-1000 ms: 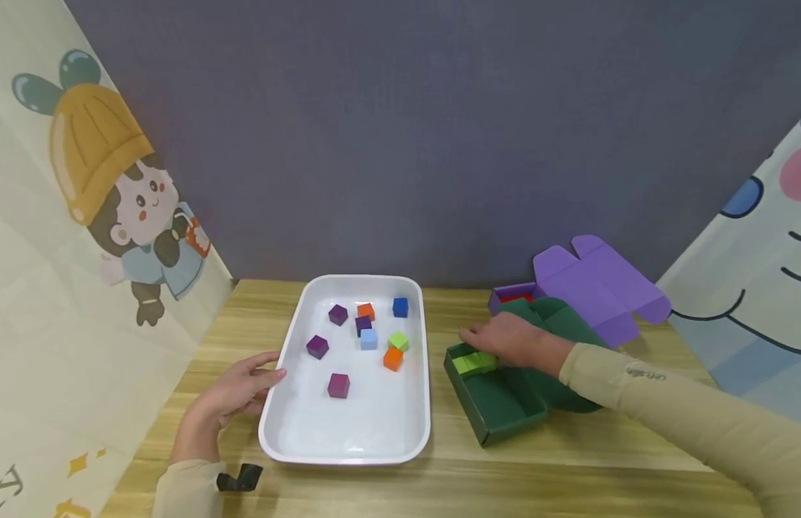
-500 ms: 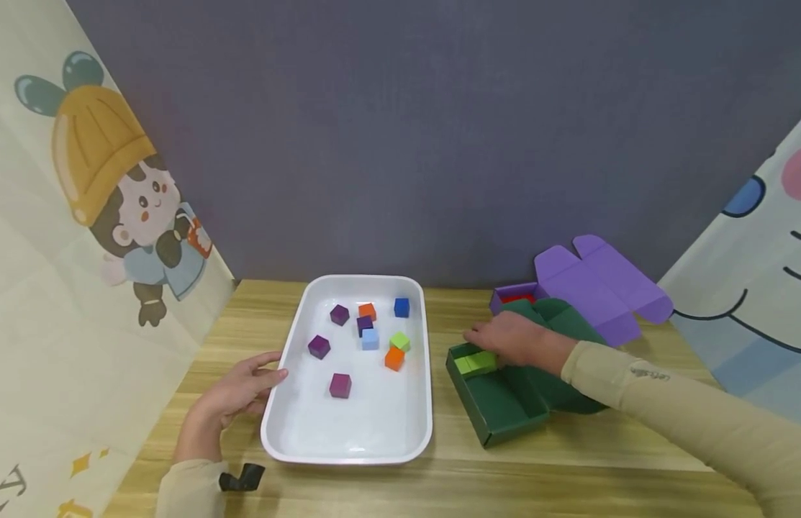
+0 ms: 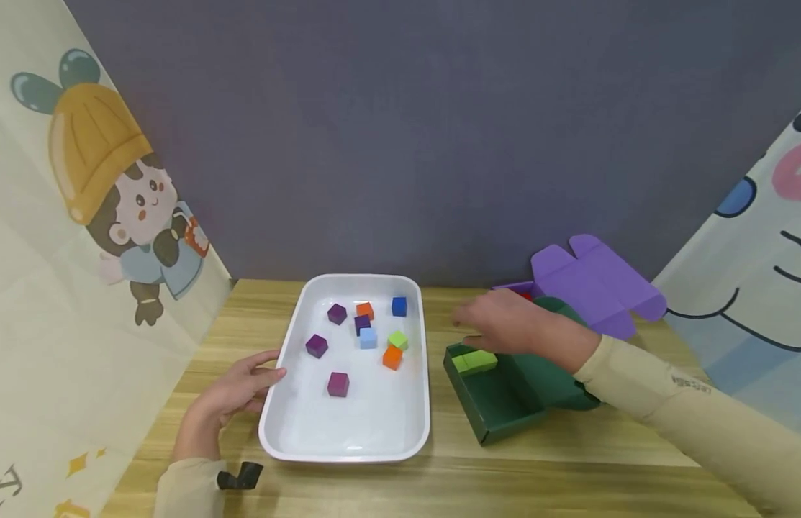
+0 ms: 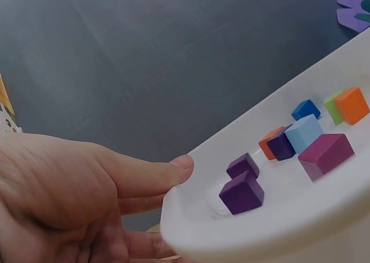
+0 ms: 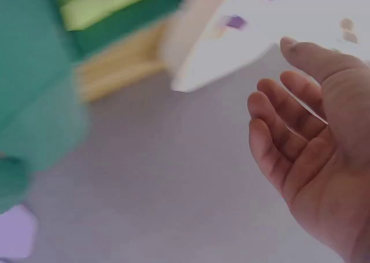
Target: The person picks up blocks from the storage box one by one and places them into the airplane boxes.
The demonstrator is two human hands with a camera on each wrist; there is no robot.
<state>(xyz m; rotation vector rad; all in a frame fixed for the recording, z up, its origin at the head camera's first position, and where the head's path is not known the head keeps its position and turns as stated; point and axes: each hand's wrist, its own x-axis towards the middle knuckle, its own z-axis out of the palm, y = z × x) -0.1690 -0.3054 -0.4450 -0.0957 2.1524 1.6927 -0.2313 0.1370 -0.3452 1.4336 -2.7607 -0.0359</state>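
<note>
My left hand point(image 3: 238, 388) holds the left rim of a white tray point(image 3: 355, 439). In the left wrist view its thumb point(image 4: 184, 162) lies on the rim and the other fingers pass below it. Scattered in the tray are several small cubes, among them a magenta cube point(image 3: 338, 384), a light blue cube point(image 3: 368, 338), a lime cube point(image 3: 398, 339) and a dark blue cube point(image 3: 399, 306). My right hand point(image 3: 504, 320) hovers over the back of an open green box point(image 3: 504, 403), its fingers loosely bent around nothing. Lime green blocks point(image 3: 474, 361) sit side by side at the box's back end.
Behind the green box lies an open purple box point(image 3: 597, 280) with something red point(image 3: 527, 296) inside, partly hidden by my right hand. The wooden table point(image 3: 465, 482) ends at a grey back wall point(image 3: 400, 144). A black strap point(image 3: 240, 476) sticks out at my left sleeve.
My right hand has lifted off the lime green blocks in the green box and moved slightly up and back. My left hand and the tray have stayed in place.
</note>
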